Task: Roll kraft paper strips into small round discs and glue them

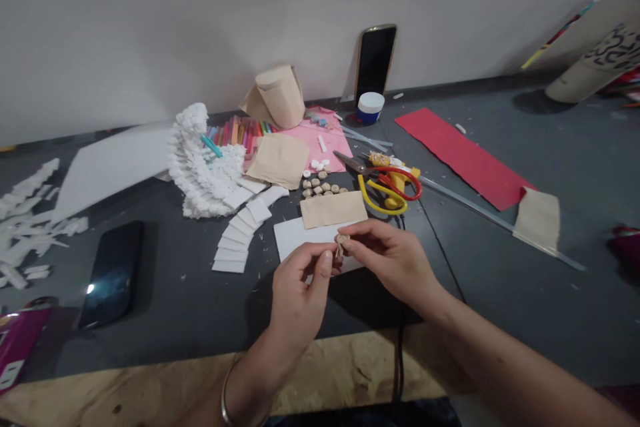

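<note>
The tan piece (342,240) is held above the card (291,235), its head pinched by the right hand (400,263). The left hand (299,293) is set at its gathered tail; whether it grips cannot be told. Fingertips are used, presumably for fine control. The balls (325,187) are grouped beyond the strip (334,210), apparently within reach.

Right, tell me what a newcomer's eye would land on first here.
Probably the long red rectangular sheet, lying on the dark tabletop right of the scissors with red and yellow handles. Next, the ruffled white mass left of centre. Then the small gathered tan piece pinched in the right hand at front centre, the left hand close beside it.
</note>
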{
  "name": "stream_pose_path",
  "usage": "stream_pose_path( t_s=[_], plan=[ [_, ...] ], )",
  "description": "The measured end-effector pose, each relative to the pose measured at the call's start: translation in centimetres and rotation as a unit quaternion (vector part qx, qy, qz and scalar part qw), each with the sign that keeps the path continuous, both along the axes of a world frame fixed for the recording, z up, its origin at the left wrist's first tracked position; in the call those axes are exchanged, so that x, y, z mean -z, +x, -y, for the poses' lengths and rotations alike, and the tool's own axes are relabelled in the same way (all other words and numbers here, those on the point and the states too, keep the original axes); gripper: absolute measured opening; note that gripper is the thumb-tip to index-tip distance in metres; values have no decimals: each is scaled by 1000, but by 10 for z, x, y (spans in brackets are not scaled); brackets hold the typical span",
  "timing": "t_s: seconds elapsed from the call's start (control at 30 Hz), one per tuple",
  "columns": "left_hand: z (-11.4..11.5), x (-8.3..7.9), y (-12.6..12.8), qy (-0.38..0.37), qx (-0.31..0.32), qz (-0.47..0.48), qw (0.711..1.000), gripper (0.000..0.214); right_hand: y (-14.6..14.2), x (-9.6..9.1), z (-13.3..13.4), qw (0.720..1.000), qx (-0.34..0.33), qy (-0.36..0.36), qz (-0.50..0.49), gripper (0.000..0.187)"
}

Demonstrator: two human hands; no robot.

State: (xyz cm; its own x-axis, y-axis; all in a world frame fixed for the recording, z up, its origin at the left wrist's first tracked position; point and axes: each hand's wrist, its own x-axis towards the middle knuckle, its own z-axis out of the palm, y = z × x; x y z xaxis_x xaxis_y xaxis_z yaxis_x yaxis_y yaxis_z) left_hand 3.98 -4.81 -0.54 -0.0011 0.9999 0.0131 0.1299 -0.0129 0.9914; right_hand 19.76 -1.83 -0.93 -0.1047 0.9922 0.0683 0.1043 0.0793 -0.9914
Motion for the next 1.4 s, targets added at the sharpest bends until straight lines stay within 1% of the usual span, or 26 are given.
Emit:
stream_pose_path(
  t_s=[0.13, 0.27, 0.4, 0.47, 0.53, 0.57, 0.63, 0.7, 0.77, 0.83, 0.87, 0.9, 0.93, 1.0, 1.03, 1.1, 1.13, 1.2, 1.27, 1.3, 1.37, 1.4],
  plan=[
    [-1, 0, -5, -1, 25, -7, 1000, 17, 6, -1, -5, 997, -49, -45, -38, 21],
    [-5, -1, -8, 22, 26, -52, 998, 9, 9, -5, -7, 986, -112, -92, -78, 22],
    [-7, -2, -9, 40, 25, -56, 997, 8, 9, -10, -6, 974, -154, -119, -111, 21],
    [-8, -1, -11, 53, 23, -49, 997, 14, 9, -12, -5, 965, -174, -137, -137, 21],
    [-9, -2, -12, 80, 44, -54, 994, 23, 10, -13, -5, 955, -189, -151, -170, 24],
    [-10, -3, -13, 96, 60, -61, 992, 23, 10, -14, -5, 951, -194, -156, -185, 26],
    [-10, -5, -14, 112, 85, -76, 987, 20, 10, -14, -5, 945, -197, -165, -204, 31],
    [-10, -7, -14, 105, 87, -77, 988, 17, 9, -13, -5, 942, -197, -175, -210, 35],
    [-10, -7, -13, 73, 78, -36, 994, 15, 8, -11, -5, 940, -196, -184, -209, 37],
    [-11, -6, -11, 0, 63, 65, 996, 13, 7, -10, -5, 940, -193, -190, -206, 37],
    [-12, -5, -11, -50, 53, 131, 989, 15, 7, -9, -6, 942, -187, -190, -202, 36],
    [-14, -4, -11, -106, 42, 200, 973, 18, 6, -9, -6, 946, -178, -187, -196, 35],
    [-16, -4, -11, -159, 31, 264, 951, 22, 6, -8, -6, 950, -165, -182, -190, 34],
    [-19, -4, -11, -246, 18, 368, 897, 28, 7, -8, -7, 960, -138, -169, -176, 31],
    [-20, -5, -12, -277, 16, 408, 870, 28, 7, -8, -8, 964, -127, -162, -169, 29],
    [-22, -7, -12, -322, 17, 459, 828, 22, 7, -8, -8, 970, -115, -151, -153, 28],
    [-22, -8, -12, -338, 18, 474, 813, 18, 7, -8, -9, 972, -111, -146, -145, 28],
    [-23, -9, -13, -359, 20, 492, 793, 13, 6, -9, -9, 977, -106, -132, -130, 29],
    [-23, -10, -13, -368, 18, 498, 785, 10, 5, -8, -9, 982, -98, -116, -115, 29],
    [-23, -10, -13, -369, 16, 496, 786, 10, 5, -7, -9, 984, -93, -107, -108, 28],
    [-22, -9, -12, -362, 10, 476, 801, 11, 5, -5, -8, 989, -83, -89, -88, 26],
    [-22, -8, -11, -352, 8, 458, 816, 13, 5, -4, -8, 991, -77, -80, -76, 24]
  ],
)
